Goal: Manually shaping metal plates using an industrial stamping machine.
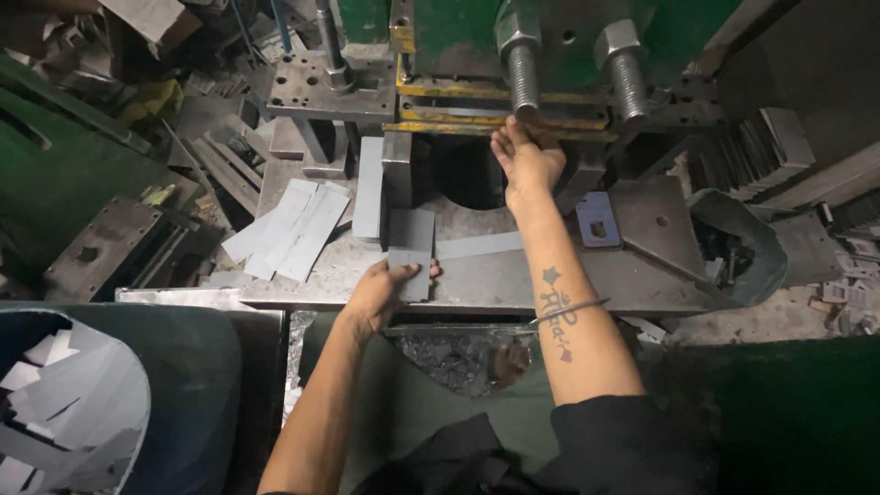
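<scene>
Press bench (513, 284): left hand (380, 293) grips plate (410, 266)

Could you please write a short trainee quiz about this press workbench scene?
1. True or false: the right hand reaches into the green press.
2. What does the left hand hold? A) a grey metal plate B) a hammer C) a bolt
3. What lies fanned out to the left of that plate?

Key: 1 true; 2 A; 3 loose metal strips on the bench.
</scene>
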